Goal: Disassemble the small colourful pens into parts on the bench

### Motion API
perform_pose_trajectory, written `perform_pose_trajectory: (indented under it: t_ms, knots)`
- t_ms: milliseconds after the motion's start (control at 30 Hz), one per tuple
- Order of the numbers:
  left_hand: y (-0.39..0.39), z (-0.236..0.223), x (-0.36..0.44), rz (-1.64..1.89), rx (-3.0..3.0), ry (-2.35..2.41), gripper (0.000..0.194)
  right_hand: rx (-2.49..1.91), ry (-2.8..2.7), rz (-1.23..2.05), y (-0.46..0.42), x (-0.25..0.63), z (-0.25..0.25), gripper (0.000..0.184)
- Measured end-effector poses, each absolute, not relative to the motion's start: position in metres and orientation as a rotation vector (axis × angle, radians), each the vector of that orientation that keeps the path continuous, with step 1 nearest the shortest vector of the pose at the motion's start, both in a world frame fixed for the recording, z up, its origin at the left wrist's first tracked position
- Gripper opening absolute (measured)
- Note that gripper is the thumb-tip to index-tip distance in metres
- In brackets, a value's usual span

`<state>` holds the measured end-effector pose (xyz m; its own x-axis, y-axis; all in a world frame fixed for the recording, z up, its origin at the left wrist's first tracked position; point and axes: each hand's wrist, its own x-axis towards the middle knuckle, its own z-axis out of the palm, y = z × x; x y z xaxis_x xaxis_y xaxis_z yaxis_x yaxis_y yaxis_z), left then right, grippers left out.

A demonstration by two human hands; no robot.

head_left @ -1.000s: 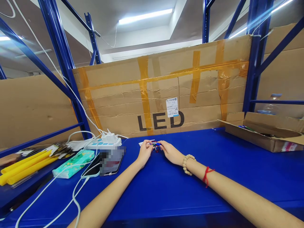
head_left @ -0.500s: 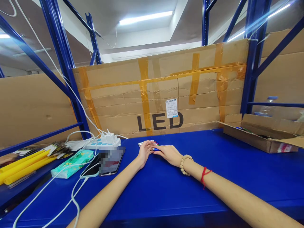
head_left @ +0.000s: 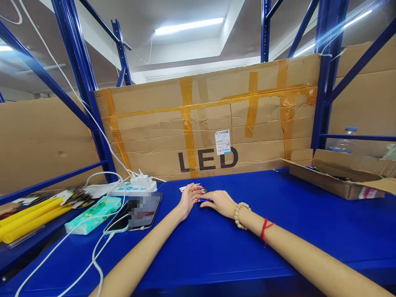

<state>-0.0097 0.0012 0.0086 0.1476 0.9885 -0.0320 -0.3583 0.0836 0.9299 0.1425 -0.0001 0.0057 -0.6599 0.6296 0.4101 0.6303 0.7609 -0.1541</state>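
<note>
Several slim pens (head_left: pixel 186 188) lie together at the back middle of the blue table, with coloured ends showing past the fingers. My left hand (head_left: pixel 189 199) rests on its edge beside them, fingers stretched out and palm turned right, partly covering the bunch. Facing it, my right hand (head_left: pixel 220 202) has its thumb and fingers around a blue pen (head_left: pixel 204 200) close to the tabletop. The far side of that grip is hidden. A beaded bracelet and a red string circle my right wrist and forearm.
A power strip (head_left: pixel 131 189) with chargers and white cables stands left, near two phones (head_left: pixel 145 212) and a green tissue pack (head_left: pixel 94 214). Yellow tubes (head_left: pixel 34 216) lie far left. An open cardboard box (head_left: pixel 337 186) sits right. A large LED carton (head_left: pixel 154 136) walls off the back.
My right thumb has dropped slightly away from the fingers around the blue pen. More coloured pen ends show between my hands. My left hand stays nearly still.
</note>
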Motion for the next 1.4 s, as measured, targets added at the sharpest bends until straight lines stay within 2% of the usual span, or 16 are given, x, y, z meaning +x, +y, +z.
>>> perform_pose_trajectory:
  t_ms: [200,500,700,1133,1400]
  knots:
    - [0.0025,0.0070,-0.0088,1.231,1.017,0.849,0.030,-0.860,-2.493,0.039,0.0002,0.1418,0.0039,0.030]
    - [0.0010,0.0059,-0.0090,1.239,1.033,0.856,0.029,-1.010,-2.458,-0.054,-0.0007,0.1410,0.0044,0.035]
    - [0.0002,0.0058,-0.0085,1.238,1.037,0.869,0.030,-0.936,-2.479,-0.006,0.0030,0.1412,0.0012,0.034]
    - [-0.0031,0.0091,-0.0075,1.238,1.018,0.921,0.030,-1.034,-2.508,-0.157,0.0026,0.1402,0.0014,0.041]
    - [-0.0023,0.0057,-0.0042,1.237,1.193,0.989,0.016,-0.994,-2.466,-0.036,0.0000,0.1406,0.0029,0.040]
